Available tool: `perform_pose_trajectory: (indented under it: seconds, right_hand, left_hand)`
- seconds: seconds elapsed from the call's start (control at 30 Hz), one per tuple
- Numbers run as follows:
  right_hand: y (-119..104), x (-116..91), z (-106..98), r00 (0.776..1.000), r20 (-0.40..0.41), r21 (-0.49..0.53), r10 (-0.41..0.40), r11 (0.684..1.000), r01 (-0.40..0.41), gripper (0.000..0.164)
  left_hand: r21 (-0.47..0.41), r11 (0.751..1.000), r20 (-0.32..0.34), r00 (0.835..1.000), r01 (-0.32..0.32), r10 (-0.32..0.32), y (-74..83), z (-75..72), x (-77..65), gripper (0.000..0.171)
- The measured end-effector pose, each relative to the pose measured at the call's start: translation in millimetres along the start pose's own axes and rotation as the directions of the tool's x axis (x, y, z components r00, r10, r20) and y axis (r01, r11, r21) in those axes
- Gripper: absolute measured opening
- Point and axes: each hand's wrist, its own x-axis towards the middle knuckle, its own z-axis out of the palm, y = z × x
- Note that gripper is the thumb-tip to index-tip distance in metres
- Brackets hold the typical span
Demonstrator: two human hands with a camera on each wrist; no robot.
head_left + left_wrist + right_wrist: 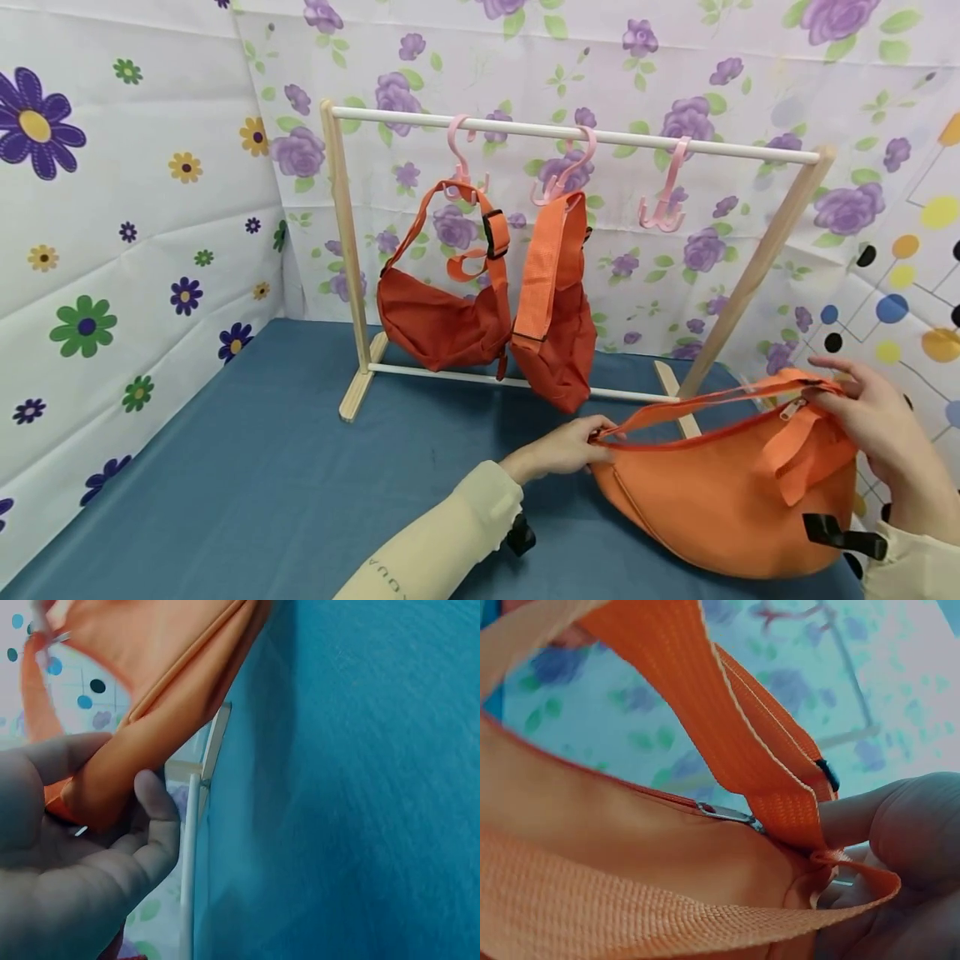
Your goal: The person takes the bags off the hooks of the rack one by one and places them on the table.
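Note:
An orange shoulder bag point(697, 492) with a zip along its top edge is held between both hands at the front right. My left hand point(562, 450) grips its left corner; in the left wrist view, thumb and fingers curl round that orange corner point(120, 776). At the other end my right hand point(873, 412) pinches the top corner, where the strap point(697, 697) meets the bag beside the metal zip pull point(724, 813). The strap arches loosely over the bag's top, and a loose strap end hangs down its front.
Behind stands a rack with a white rail point(517, 127) and wooden legs. Two red-orange bags, one at left point(442, 321) and one in the middle point(558, 333), hang from pink hooks. A third pink hook point(663, 196) hangs bare on the right. Blue cloth point(262, 483) covers the table.

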Motion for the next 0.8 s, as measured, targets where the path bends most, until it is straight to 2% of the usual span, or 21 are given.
perform_pose_trajectory:
  seconds: [0.13, 0.23, 0.37, 0.57, 0.7, 0.8]
  right_hand:
    - [24, 2, 2, 0.996, 0.057, -0.074, 0.064, 0.996, -0.059, 0.052]
    - [41, 4, 3, 0.988, 0.123, -0.089, 0.093, 0.993, -0.083, 0.052]
    - [60, 8, 10, 0.981, 0.175, -0.135, 0.089, 0.989, -0.066, 0.05]
    - [84, 9, 29, 0.981, 0.187, -0.215, 0.058, 0.976, -0.016, 0.046]
    - [98, 7, 39, 0.982, 0.181, -0.265, 0.046, 0.964, 0.004, 0.043]
    - [107, 7, 44, 0.985, 0.17, -0.293, 0.033, 0.956, 0.019, 0.039]
  left_hand:
    - [-0.025, 0.999, 0.053, 0.998, 0.035, -0.034, -1.4, -1.7, -0.9, 0.034]
    - [-0.012, 0.998, 0.061, 0.997, 0.056, -0.055, -2.6, 1.3, 0.5, 0.034]
    - [0.04, 0.996, 0.003, 0.997, 0.081, -0.082, -5.0, 7.6, 2.6, 0.034]
    - [0.095, 0.988, -0.116, 0.987, 0.122, -0.111, -13.3, 18.7, 4.7, 0.039]
    - [0.116, 0.986, -0.165, 0.981, 0.119, -0.099, -18.3, 23.9, 6.8, 0.037]
    - [0.161, 0.982, -0.202, 0.977, 0.096, -0.062, -20.5, 24.7, 7.2, 0.034]
